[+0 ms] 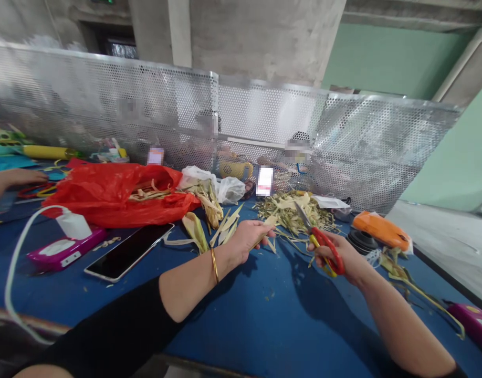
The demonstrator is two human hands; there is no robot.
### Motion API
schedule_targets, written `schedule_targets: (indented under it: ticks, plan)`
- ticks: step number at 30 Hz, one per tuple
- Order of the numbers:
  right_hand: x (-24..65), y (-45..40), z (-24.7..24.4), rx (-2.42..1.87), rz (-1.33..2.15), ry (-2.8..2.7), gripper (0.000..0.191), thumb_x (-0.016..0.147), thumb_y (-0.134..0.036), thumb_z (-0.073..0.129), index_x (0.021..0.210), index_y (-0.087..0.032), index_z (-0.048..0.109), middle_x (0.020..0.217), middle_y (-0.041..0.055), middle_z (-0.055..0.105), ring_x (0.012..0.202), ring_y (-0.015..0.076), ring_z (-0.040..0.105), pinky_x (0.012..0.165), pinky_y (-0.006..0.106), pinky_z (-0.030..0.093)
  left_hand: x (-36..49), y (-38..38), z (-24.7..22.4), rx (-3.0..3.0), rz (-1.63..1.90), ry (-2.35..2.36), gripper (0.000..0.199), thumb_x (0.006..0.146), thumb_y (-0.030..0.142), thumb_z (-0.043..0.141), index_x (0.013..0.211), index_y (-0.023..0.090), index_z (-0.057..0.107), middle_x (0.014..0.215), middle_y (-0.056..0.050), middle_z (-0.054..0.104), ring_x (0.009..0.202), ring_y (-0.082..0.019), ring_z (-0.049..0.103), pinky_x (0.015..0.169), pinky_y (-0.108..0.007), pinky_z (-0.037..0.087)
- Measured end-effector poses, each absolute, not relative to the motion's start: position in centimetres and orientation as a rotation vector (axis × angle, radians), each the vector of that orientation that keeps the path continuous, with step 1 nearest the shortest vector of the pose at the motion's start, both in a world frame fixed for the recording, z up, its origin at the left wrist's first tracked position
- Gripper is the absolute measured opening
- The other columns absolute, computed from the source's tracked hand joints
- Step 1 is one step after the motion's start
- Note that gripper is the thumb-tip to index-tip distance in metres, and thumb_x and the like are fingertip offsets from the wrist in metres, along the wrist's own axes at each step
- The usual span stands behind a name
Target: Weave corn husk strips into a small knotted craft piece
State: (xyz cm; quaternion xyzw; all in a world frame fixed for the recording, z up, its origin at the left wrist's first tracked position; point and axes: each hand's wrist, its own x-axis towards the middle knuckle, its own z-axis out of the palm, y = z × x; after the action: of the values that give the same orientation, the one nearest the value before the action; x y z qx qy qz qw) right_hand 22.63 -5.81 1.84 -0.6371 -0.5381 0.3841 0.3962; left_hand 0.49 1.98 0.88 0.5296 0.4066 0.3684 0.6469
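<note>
My left hand (251, 236) is closed around a pale corn husk (270, 222) whose tip sticks out past the fingers. To its right, my right hand (345, 257) grips red-handled scissors (328, 249), the blades pointing up and away, apart from the husk. Behind both hands lies a pile of cut husk strips (300, 210). Left of my left hand, loose husk leaves (197, 231) rest on the blue table (260, 325). More dried husks (154, 193) show inside a red plastic bag (103, 191).
A black phone (128, 252) and a purple power strip (67, 251) with a white charger and cable lie at left. An orange packet (383, 231) and black round item (360, 241) sit at right. A perforated metal screen (264, 113) stands behind. Another person's hand (26, 177) is at far left.
</note>
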Motion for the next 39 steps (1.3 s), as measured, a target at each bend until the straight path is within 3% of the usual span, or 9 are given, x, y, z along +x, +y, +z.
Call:
schedule_targets:
  ticks: [3, 8, 12, 20, 28, 31, 35, 39]
  plan:
    - [21.6, -6.0, 2.1, -1.43, 0.988, -1.266, 0.058, 0.059, -0.044, 0.077, 0.106, -0.016, 0.06, 0.068, -0.0022, 0.057, 0.055, 0.0131, 0.054, 0.057, 0.028, 0.044, 0.4, 2.5, 0.6, 1.195, 0.871, 0.946, 0.015, 0.072, 0.03, 0.067, 0.065, 0.016, 0.064, 0.075, -0.003, 0.068, 0.051, -0.008, 0.046, 0.045, -0.022, 0.026]
    - [20.3, -6.2, 2.2, -1.506, 0.878, -1.426, 0.057, 0.059, -0.054, 0.077, 0.102, -0.02, 0.06, 0.077, 0.0008, 0.061, 0.075, 0.0191, 0.059, 0.07, 0.031, 0.046, 0.4, 2.9, 0.5, 1.208, 0.914, 0.984, 0.02, 0.072, 0.033, 0.069, 0.063, 0.017, 0.065, 0.076, -0.004, 0.069, 0.052, -0.008, 0.045, 0.044, -0.021, 0.026]
    - [19.6, -6.5, 2.2, -1.576, 0.804, -1.608, 0.061, 0.063, -0.052, 0.075, 0.111, -0.018, 0.058, 0.072, -0.0029, 0.054, 0.067, 0.0153, 0.05, 0.061, 0.028, 0.041, 0.4, 2.9, 0.6, 1.217, 0.938, 1.006, 0.018, 0.073, 0.032, 0.068, 0.063, 0.016, 0.067, 0.076, -0.005, 0.07, 0.052, -0.008, 0.046, 0.043, -0.021, 0.026]
    - [19.0, -6.3, 1.0, -1.633, 0.683, -1.755, 0.039, 0.07, -0.04, 0.071, 0.103, -0.019, 0.065, 0.064, -0.0058, 0.048, 0.059, 0.0122, 0.041, 0.055, 0.024, 0.034, 0.6, 2.6, 0.5, 1.235, 0.875, 0.974, 0.013, 0.072, 0.029, 0.067, 0.065, 0.017, 0.066, 0.07, -0.002, 0.067, 0.048, -0.008, 0.044, 0.046, -0.024, 0.026]
    - [18.8, -6.3, 0.9, -1.535, 0.795, -1.713, 0.034, 0.073, -0.051, 0.068, 0.082, -0.018, 0.068, 0.056, -0.0057, 0.047, 0.052, 0.0107, 0.041, 0.051, 0.024, 0.034, 0.2, 2.7, 0.8, 1.294, 0.843, 0.91, 0.015, 0.069, 0.029, 0.067, 0.061, 0.017, 0.065, 0.069, -0.002, 0.065, 0.048, -0.008, 0.043, 0.046, -0.024, 0.025]
    - [18.8, -6.1, 0.7, -1.572, 0.79, -1.665, 0.038, 0.074, -0.055, 0.066, 0.083, -0.018, 0.068, 0.05, -0.007, 0.042, 0.045, 0.01, 0.038, 0.047, 0.024, 0.03, 0.1, 2.9, 0.7, 1.29, 0.838, 0.892, 0.017, 0.069, 0.032, 0.068, 0.061, 0.017, 0.066, 0.071, -0.003, 0.066, 0.048, -0.008, 0.043, 0.045, -0.023, 0.025]
    - [19.4, -5.8, 0.6, -1.854, 0.382, -1.639, 0.05, 0.078, -0.06, 0.056, 0.103, -0.018, 0.066, 0.06, -0.001, 0.058, 0.055, 0.0175, 0.053, 0.053, 0.028, 0.037, 0.0, 2.9, 0.7, 1.275, 0.83, 0.884, 0.017, 0.069, 0.033, 0.068, 0.065, 0.017, 0.067, 0.074, -0.003, 0.067, 0.05, -0.008, 0.046, 0.044, -0.022, 0.025]
    - [19.8, -5.7, 0.9, -2.369, -0.112, -1.719, 0.046, 0.086, -0.046, 0.049, 0.117, -0.014, 0.057, 0.084, 0.013, 0.071, 0.078, 0.0288, 0.066, 0.06, 0.032, 0.039, 0.0, 2.5, 1.1, 1.297, 0.807, 0.847, 0.016, 0.069, 0.032, 0.068, 0.067, 0.016, 0.067, 0.076, -0.003, 0.068, 0.052, -0.008, 0.047, 0.045, -0.022, 0.027]
